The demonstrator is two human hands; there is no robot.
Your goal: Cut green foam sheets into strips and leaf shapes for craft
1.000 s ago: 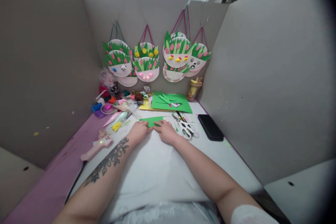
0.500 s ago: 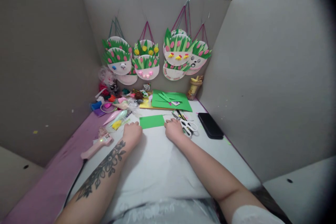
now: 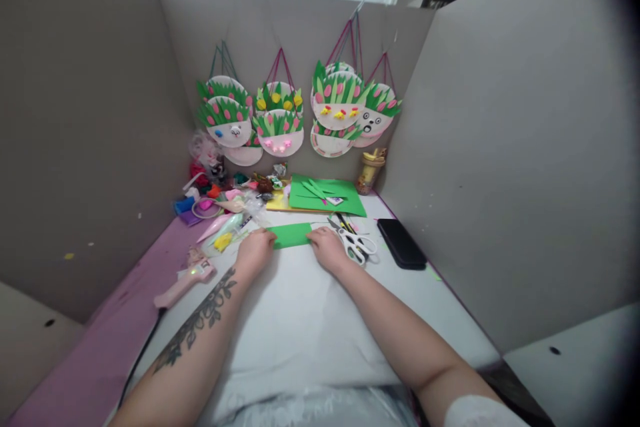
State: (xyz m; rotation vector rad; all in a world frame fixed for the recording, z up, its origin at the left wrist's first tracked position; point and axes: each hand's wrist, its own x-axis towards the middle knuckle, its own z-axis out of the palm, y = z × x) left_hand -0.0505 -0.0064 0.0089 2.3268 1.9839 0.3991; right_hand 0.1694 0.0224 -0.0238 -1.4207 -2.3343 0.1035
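Note:
A small rectangle of green paper (image 3: 292,235) lies between my hands on the white tabletop (image 3: 300,320). My left hand (image 3: 255,250) pinches its left edge, thumb and fingers closed on it. At the opposite edge, my right hand (image 3: 327,247) grips the paper with bent fingers. White-handled scissors (image 3: 347,241) lie just right of my right hand, blades toward the back, over a dark, slim tool. Left of my left hand is a yellow piece (image 3: 223,241) in clear plastic.
Larger green sheets (image 3: 353,195) with cut strips lie behind. A pink glue gun (image 3: 185,283) rests left, a black phone (image 3: 401,243) right. Craft supplies crowd the back left. A yellow-lidded cup (image 3: 368,170) stands at the back right. Decorated paper-plate baskets (image 3: 338,110) hang on the grey partition.
My left hand has shifted right onto the paper's left edge, and my right hand slightly left over its right edge. The whole view has tipped a little upward.

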